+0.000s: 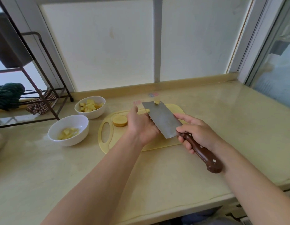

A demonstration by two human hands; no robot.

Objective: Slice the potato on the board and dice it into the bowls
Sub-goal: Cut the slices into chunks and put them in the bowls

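A pale yellow cutting board (pixel 107 144) lies on the counter. A round potato slice (pixel 119 121) rests near its handle hole. My right hand (pixel 198 133) grips the brown handle of a cleaver (pixel 162 118), its blade lifted and tilted over the board. A few potato dice (pixel 156 102) sit on and at the far end of the blade. My left hand (pixel 141 125) is pressed against the blade's left face, fingers hidden behind it. Two white bowls stand left of the board: the far bowl (pixel 92 115) holds many potato cubes, the near bowl (pixel 58 127) holds a few.
A dark metal rack (pixel 43 88) stands at the back left with a green cloth (pixel 8 95) on it. Window panes rise behind the counter. The counter's front edge (pixel 189 203) runs below my arms.
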